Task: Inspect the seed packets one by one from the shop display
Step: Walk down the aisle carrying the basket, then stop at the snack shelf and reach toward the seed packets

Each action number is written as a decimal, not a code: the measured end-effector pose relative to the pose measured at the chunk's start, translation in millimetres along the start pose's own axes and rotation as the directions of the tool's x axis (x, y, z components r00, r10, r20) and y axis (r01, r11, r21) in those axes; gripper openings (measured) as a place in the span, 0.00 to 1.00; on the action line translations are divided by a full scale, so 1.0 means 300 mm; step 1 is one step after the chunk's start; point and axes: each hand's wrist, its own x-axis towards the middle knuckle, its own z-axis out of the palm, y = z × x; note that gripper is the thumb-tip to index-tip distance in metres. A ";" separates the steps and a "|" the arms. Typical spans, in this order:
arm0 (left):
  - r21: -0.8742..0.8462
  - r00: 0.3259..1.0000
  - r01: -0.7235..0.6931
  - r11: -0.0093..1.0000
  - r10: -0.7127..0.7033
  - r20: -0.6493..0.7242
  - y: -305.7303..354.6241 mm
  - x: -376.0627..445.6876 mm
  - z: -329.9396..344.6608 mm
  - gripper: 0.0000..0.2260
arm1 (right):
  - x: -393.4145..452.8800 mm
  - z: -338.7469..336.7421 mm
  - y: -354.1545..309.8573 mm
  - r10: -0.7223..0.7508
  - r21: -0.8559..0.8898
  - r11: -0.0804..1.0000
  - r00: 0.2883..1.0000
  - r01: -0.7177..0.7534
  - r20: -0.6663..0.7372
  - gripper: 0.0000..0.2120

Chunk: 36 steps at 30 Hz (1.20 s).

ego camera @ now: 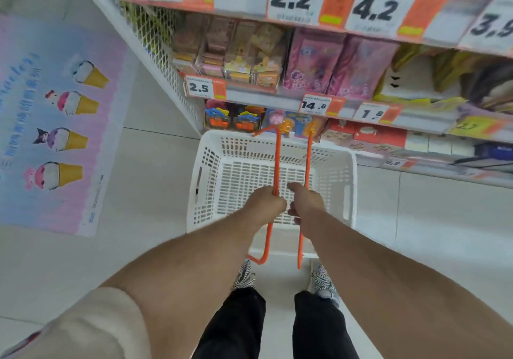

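Gripping two orange handles (277, 164) of white perforated plastic basket (205, 169), left hand (265, 201) beside right hand (306, 201), before shop shelves (249, 92).

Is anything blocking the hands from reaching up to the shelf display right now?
Nothing stands in the way, but both hands are occupied: the left hand and right hand each grip an orange handle of the white basket. No seed packets are identifiable on the shelves.

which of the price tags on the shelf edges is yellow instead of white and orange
The yellow tag at the right end of the second shelf edge, right of the 1.8 tag; the others are white with orange.
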 end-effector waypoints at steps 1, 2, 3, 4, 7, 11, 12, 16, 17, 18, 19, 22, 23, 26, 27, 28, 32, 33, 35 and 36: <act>-0.002 1.000 -0.002 1.000 0.002 0.012 0.031 -0.032 0.014 0.03 | -0.028 -0.034 -0.004 0.003 0.016 1.000 1.000 -0.003 0.006 0.18; -0.009 0.999 -0.003 1.000 0.003 0.033 0.062 -0.065 0.031 0.03 | -0.054 -0.069 -0.004 -0.001 0.035 0.999 1.000 0.000 0.007 0.18; -0.016 0.998 -0.005 1.000 0.006 0.056 0.094 -0.103 0.051 0.04 | -0.088 -0.106 -0.006 -0.003 0.056 0.998 1.000 0.002 0.006 0.19; -0.014 0.996 -0.010 1.000 0.011 0.084 0.130 -0.144 0.074 0.06 | -0.123 -0.146 -0.007 -0.005 0.080 0.997 1.000 0.004 0.010 0.18; 0.060 0.987 -0.052 0.997 0.042 0.156 0.213 -0.255 0.169 0.18 | -0.238 -0.278 0.008 0.011 0.134 0.991 1.000 -0.012 0.004 0.16; 0.180 0.972 -0.155 0.972 0.117 0.206 0.315 -0.411 0.333 0.15 | -0.375 -0.502 0.043 0.010 0.193 0.981 0.999 -0.001 -0.048 0.17; 0.196 0.964 -0.183 0.963 0.137 0.228 0.347 -0.454 0.379 0.14 | -0.401 -0.566 0.056 0.014 0.210 0.978 0.998 0.000 -0.066 0.18; 0.309 0.929 -0.280 0.909 0.176 0.325 0.484 -0.619 0.600 0.14 | -0.520 -0.855 0.126 0.012 0.359 0.932 0.989 0.042 -0.148 0.09; 0.350 0.925 -0.303 0.887 0.185 0.332 0.513 -0.647 0.670 0.20 | -0.544 -0.936 0.150 0.016 0.406 0.912 0.986 0.053 -0.163 0.07; 0.382 0.919 -0.328 0.864 0.197 0.342 0.545 -0.684 0.741 0.24 | -0.565 -1.018 0.177 0.015 0.460 0.885 0.985 0.067 -0.173 0.06; 0.412 0.909 -0.358 0.838 0.213 0.357 0.575 -0.720 0.818 0.26 | -0.582 -1.102 0.206 0.012 0.521 0.850 0.984 0.083 -0.176 0.06; 0.469 0.871 -0.444 0.764 0.244 0.426 0.680 -0.872 1.071 0.20 | -0.633 -1.371 0.298 0.004 0.683 0.725 0.990 0.095 -0.141 0.06; 0.470 0.860 -0.462 0.752 0.253 0.443 0.706 -0.904 1.168 0.17 | -0.647 -1.461 0.332 -0.009 0.736 0.670 0.993 0.092 -0.116 0.07; 0.454 0.812 -0.536 0.711 0.288 0.508 0.776 -0.997 1.469 0.16 | -0.689 -1.740 0.434 -0.003 0.829 0.550 0.993 0.101 -0.120 0.18; 0.446 0.795 -0.558 0.699 0.299 0.528 0.784 -0.998 1.562 0.15 | -0.693 -1.825 0.467 0.008 0.844 0.524 0.990 0.113 -0.138 0.24; 0.451 0.779 -0.581 0.678 0.302 0.549 0.808 -1.034 1.648 0.14 | -0.692 -1.912 0.508 0.012 0.860 0.497 0.990 0.117 -0.141 0.28; 0.410 0.659 -0.699 0.585 0.307 0.686 0.937 -1.297 1.992 0.18 | -0.799 -2.284 0.664 0.012 0.918 0.365 0.985 0.157 -0.173 0.23; 0.401 0.625 -0.724 0.561 0.288 0.725 0.965 -1.345 2.075 0.18 | -0.822 -2.373 0.703 0.013 0.930 0.323 0.982 0.175 -0.189 0.22; 0.398 0.566 -0.771 0.497 0.248 0.787 1.021 -1.440 2.232 0.19 | -0.851 -2.546 0.785 0.053 0.944 0.256 0.972 0.209 -0.230 0.22; 0.401 0.547 -0.786 0.471 0.226 0.806 1.047 -1.478 2.309 0.19 | -0.861 -2.627 0.824 0.074 0.947 0.226 0.965 0.229 -0.252 0.23</act>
